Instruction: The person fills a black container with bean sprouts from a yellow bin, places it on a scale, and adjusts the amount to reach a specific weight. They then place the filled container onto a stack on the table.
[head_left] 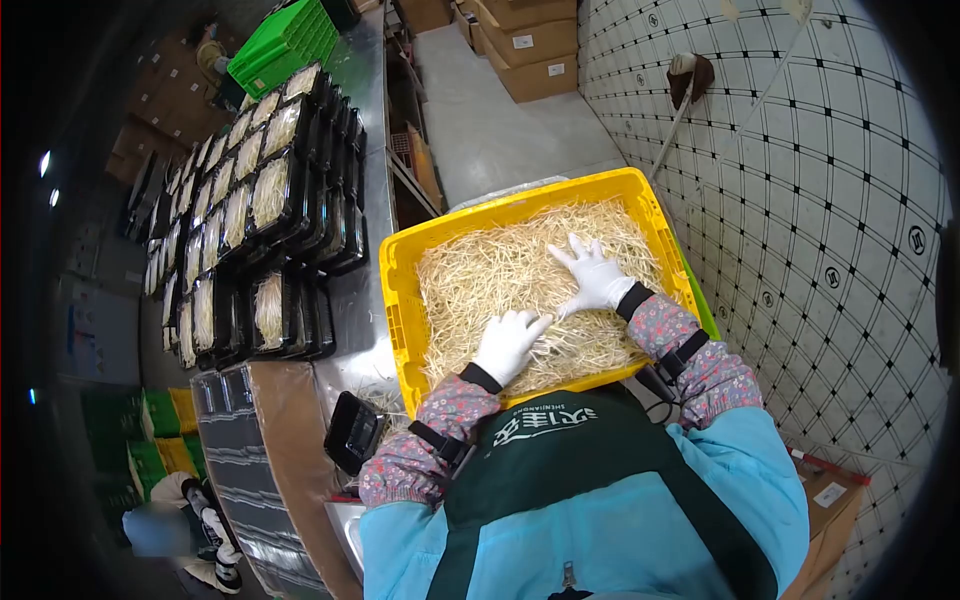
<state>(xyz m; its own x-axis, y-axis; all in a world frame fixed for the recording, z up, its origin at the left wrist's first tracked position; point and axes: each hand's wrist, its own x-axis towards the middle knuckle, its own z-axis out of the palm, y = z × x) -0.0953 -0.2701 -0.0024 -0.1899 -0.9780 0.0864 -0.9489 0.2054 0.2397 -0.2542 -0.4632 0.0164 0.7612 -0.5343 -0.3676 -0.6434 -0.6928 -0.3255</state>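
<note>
A yellow plastic crate (400, 345) full of pale bean sprouts (490, 265) stands in front of me. My left hand (508, 347), in a white glove, is in the near middle of the sprouts. Its fingers are bent and drawn together on some of them, with the fingertips partly hidden. Farther right and a little higher, my right hand (597, 280), also gloved in white, lies on the sprouts with its fingers spread wide. The two hands are close together but apart.
Stacked black trays of wrapped sprouts (270, 195) fill the metal table (365, 120) at left. An open black tray (353, 432) lies left of the crate, beside more stacked black trays (240, 430). A green crate (285, 45), cardboard boxes (525, 45) and other people (180, 530) are farther off.
</note>
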